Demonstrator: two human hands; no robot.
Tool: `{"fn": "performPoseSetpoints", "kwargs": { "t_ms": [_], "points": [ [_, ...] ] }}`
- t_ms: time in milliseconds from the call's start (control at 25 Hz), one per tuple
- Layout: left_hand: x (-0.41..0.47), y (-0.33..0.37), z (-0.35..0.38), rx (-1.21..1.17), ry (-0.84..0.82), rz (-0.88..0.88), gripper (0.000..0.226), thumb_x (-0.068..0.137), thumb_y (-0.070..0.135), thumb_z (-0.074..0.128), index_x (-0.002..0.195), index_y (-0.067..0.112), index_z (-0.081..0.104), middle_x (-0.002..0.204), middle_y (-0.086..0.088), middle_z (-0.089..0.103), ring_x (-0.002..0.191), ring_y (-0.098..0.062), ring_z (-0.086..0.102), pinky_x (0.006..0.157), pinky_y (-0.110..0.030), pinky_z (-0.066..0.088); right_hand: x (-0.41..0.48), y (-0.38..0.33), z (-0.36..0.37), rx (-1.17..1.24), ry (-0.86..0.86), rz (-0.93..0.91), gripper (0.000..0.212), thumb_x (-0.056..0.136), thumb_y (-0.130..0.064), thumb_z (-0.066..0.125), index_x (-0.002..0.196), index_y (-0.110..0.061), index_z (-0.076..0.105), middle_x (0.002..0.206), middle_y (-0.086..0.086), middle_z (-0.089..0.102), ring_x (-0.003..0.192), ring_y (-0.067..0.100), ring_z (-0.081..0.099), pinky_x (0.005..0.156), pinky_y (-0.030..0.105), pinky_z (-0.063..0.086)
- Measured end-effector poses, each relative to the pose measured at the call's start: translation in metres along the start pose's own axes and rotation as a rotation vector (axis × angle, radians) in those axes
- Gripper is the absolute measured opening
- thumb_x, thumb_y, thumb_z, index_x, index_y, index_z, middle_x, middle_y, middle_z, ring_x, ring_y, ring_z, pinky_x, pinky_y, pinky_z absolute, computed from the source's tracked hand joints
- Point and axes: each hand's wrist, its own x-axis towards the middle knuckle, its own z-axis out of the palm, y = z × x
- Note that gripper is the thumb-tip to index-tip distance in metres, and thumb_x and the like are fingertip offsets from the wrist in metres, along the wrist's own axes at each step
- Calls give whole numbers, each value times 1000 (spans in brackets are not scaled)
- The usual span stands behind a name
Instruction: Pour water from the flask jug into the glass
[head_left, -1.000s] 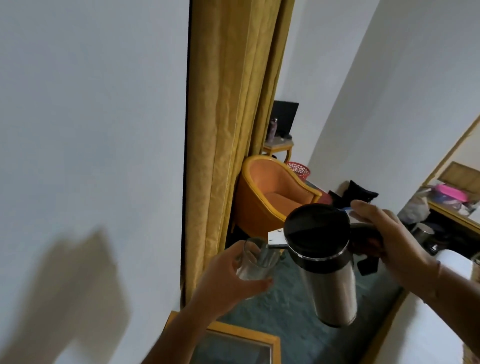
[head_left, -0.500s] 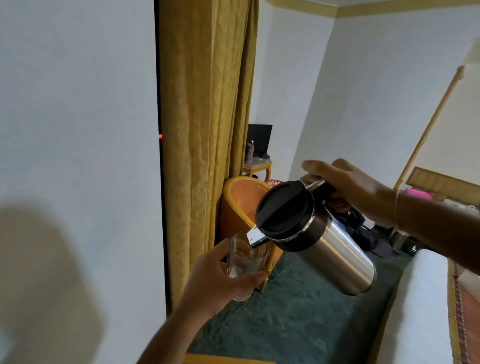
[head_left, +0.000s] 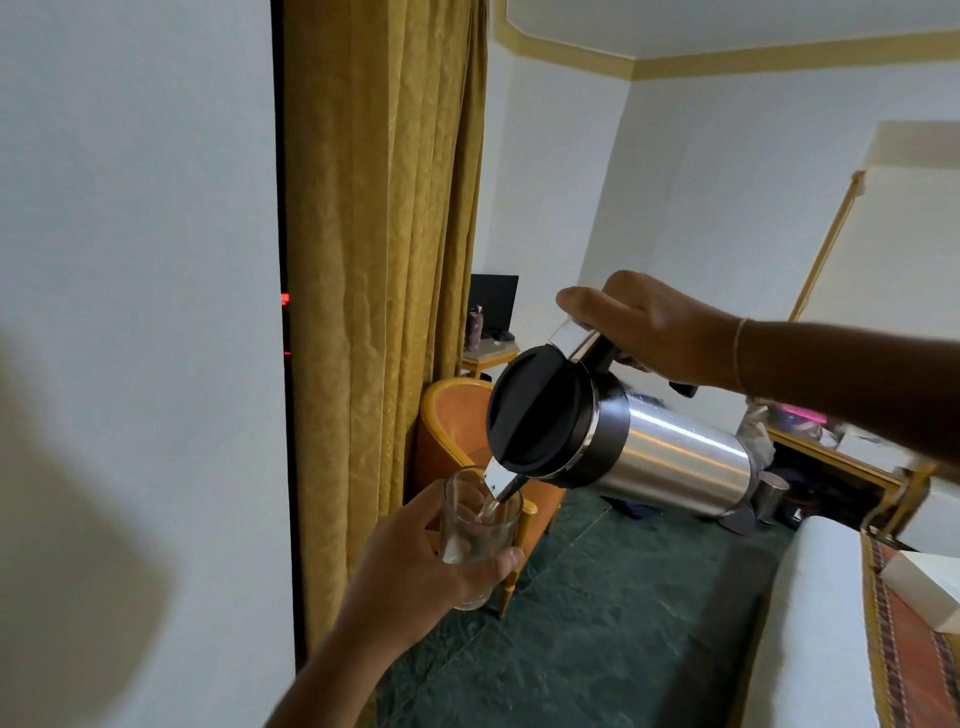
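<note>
My left hand (head_left: 410, 561) holds a clear drinking glass (head_left: 475, 530) upright in mid-air, fingers wrapped around its lower half. My right hand (head_left: 649, 327) grips the black handle of a steel flask jug (head_left: 649, 457) with a black lid. The jug is tipped nearly horizontal, its spout just over the glass rim. A thin stream of water runs from the spout into the glass. A little water shows in the glass.
A white wall and a gold curtain (head_left: 384, 260) stand to the left. An orange armchair (head_left: 457, 436) sits behind the glass on green carpet. A small table with a dark screen (head_left: 493, 312) is at the back. A white bed edge (head_left: 821, 623) lies at the right.
The jug has tilted further over, from upright to nearly horizontal, and water now flows into the glass. My view has lifted, showing more of the room.
</note>
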Motion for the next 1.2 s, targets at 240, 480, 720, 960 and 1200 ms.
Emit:
{"fn": "performPoseSetpoints", "kwargs": {
  "t_ms": [240,480,720,960,1200],
  "points": [
    [8,2,3,2,-6,28,60,67,76,94,117,52,72,105,31,86,90,6,84,66,-14,66,15,-8,-4,-109,-9,-67,63,102,-46,41,46,-22,26,32,-9,25,35,9,19,49,32,24],
    [9,-1,1,-20,-7,15,64,63,84,90,116,53,72,108,30,86,93,4,85,69,-18,67,22,-16,-12,-203,-3,-98,59,94,-53,34,46,-20,24,31,-7,26,34,12,21,48,27,24],
    [7,-8,3,-6,-5,-7,62,66,76,96,118,51,72,109,29,86,93,2,86,71,-21,70,23,-14,-19,-226,17,-92,65,108,-38,41,48,-19,24,30,-6,23,32,12,22,48,28,21],
    [8,-11,7,9,-4,-33,70,58,88,90,116,52,72,106,32,85,92,5,84,76,-30,73,20,-16,-26,-278,18,-107,63,107,-37,40,49,-19,23,37,-10,19,31,12,23,47,28,20],
    [7,-9,11,47,2,-51,77,51,95,86,113,53,72,107,36,82,95,8,81,76,-29,74,19,-19,-33,-321,16,-142,64,108,-33,40,48,-18,24,45,-7,19,35,10,16,46,25,19]
  ]
}}
